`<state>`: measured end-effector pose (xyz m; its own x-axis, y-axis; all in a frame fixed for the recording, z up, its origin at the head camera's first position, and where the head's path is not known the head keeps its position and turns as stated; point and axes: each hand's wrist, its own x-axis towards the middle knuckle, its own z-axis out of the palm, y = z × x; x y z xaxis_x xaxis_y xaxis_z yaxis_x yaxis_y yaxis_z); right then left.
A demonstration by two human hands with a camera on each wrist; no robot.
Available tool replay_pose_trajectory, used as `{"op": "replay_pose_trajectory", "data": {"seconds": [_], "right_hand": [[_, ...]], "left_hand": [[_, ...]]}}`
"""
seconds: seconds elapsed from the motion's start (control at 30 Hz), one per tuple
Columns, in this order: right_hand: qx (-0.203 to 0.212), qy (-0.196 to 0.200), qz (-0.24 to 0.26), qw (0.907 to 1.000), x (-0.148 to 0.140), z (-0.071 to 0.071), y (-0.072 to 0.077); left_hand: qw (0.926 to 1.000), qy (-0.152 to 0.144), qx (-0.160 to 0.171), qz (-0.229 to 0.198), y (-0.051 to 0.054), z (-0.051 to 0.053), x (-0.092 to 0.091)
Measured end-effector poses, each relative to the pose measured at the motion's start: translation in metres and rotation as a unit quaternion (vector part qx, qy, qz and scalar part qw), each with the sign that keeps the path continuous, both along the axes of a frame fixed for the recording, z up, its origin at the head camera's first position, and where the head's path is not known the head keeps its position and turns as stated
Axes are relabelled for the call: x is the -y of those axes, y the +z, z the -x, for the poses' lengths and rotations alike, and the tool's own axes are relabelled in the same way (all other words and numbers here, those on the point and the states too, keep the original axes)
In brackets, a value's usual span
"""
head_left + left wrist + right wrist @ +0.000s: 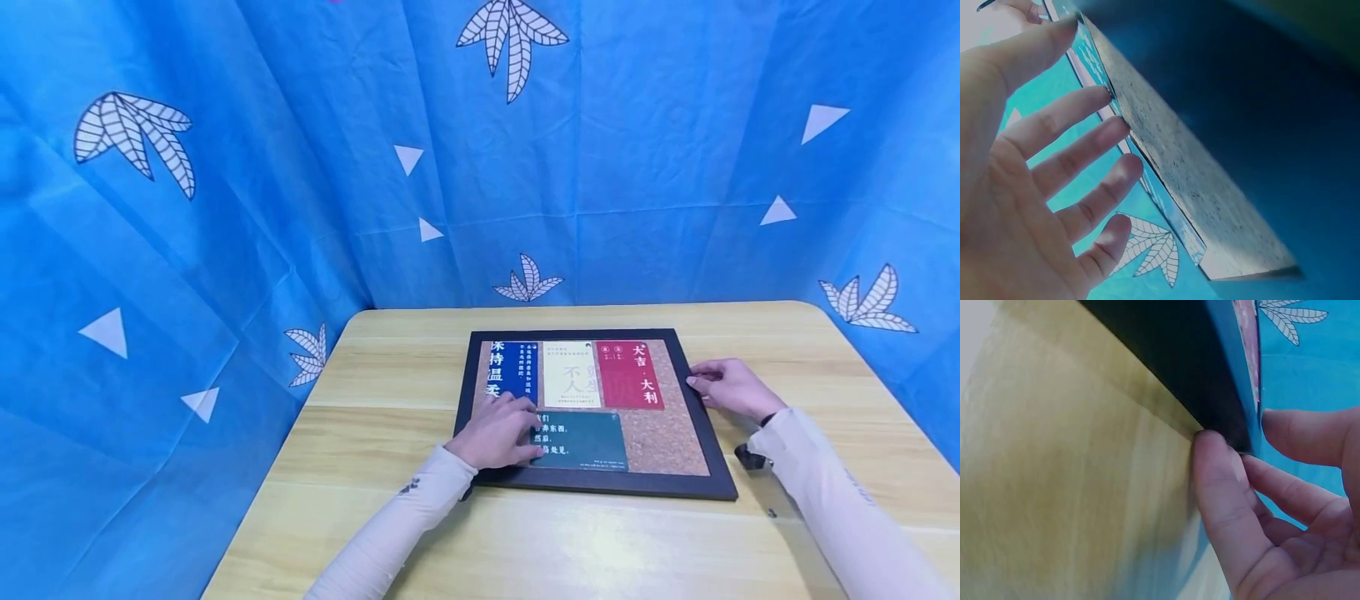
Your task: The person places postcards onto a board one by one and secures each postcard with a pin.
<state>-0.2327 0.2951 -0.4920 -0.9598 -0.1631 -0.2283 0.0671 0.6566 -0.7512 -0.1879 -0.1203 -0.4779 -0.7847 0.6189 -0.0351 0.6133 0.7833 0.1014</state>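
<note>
A black-framed corkboard (671, 450) lies on the table with several cards on it. In its upper row are a blue card (516, 367), a cream card (572, 358) and a red card (630, 375). Below them is a dark green card (588, 442). My left hand (498, 429) rests over the board's left part, covering pieces of the blue and green cards; the left wrist view shows its fingers (1079, 162) spread and slightly bent. At the right border, my right hand (731, 387) holds the black frame's edge (1166, 356) between thumb and fingers.
The light wooden table (360, 500) extends around the board. A blue curtain (637, 183) with leaf patterns hangs behind it and on both sides. A small dark object (750, 457) sits at the right wrist, and a tiny dark bit (772, 513) shows below it.
</note>
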Motion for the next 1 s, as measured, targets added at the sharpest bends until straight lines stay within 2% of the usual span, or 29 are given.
{"op": "replay_pose_trajectory", "data": {"seconds": [0.23,0.43,0.6,0.73,1.0], "right_hand": [[-0.001,0.015,-0.001,0.9999,-0.002,-0.007,0.004],[-0.029,0.042,-0.045,0.9977,-0.005,-0.019,0.009],[-0.076,0.045,-0.087,0.9923,-0.012,-0.032,0.013],[-0.107,0.054,-0.099,0.9878,-0.016,-0.044,0.017],[-0.117,0.058,-0.12,0.9842,-0.024,-0.07,0.02]], "left_hand": [[0.9999,-0.003,0.009,-0.006,0.001,-0.001,0.004],[0.9998,0.005,0.01,-0.014,-0.002,0.002,0.005],[0.9998,0.005,0.008,-0.017,-0.002,0.003,0.006],[0.9998,0.008,0.007,-0.016,-0.002,0.002,0.006],[0.9998,0.012,0.01,-0.015,-0.002,0.001,0.005]]}}
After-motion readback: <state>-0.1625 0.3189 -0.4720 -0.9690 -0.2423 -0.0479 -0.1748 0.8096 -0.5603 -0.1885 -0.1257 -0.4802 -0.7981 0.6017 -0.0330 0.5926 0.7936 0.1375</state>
